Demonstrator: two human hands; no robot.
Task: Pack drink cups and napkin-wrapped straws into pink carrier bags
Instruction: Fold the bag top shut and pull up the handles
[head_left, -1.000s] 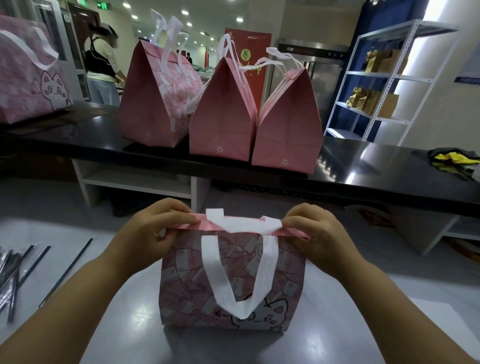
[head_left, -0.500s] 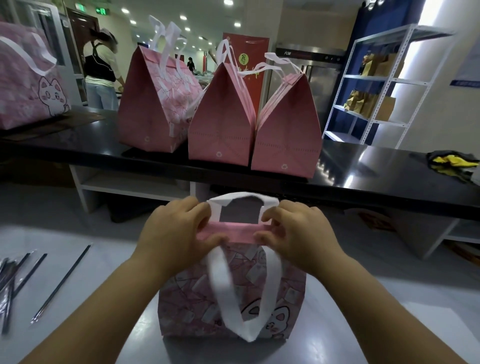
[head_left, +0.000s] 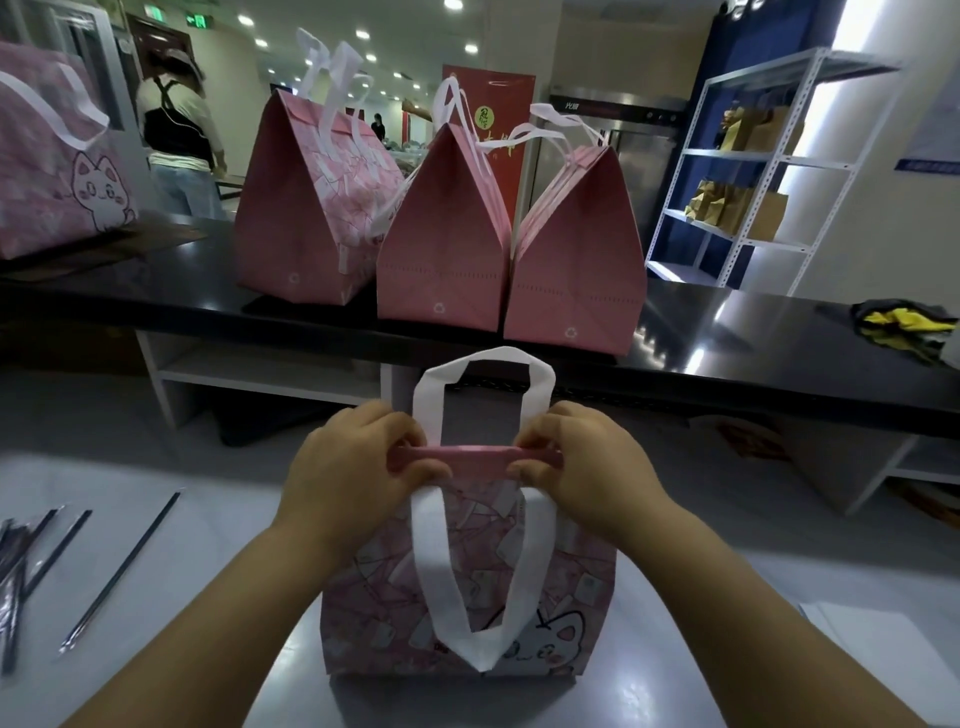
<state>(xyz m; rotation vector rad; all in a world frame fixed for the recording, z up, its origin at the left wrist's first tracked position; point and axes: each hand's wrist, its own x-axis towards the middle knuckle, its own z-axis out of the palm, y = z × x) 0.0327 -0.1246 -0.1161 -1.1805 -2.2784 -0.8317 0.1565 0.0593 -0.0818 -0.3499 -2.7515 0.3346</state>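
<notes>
Between left hand (head_left: 358, 462) and right hand (head_left: 582, 462): pink carrier bag (head_left: 467, 587) rim running left-right, pinched shut at both ends.

My left hand (head_left: 358, 462) and right hand (head_left: 582, 462) pinch the bag's (head_left: 467, 587) folded top shut. It stands on the table (head_left: 156, 597); three bags (head_left: 441, 234) stand behind.

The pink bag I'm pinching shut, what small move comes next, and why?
Probably let go of the folded rim and take the upright handle: both the left hand and right hand already hold the pink bag closed, like the three closed bags on the counter.
</notes>
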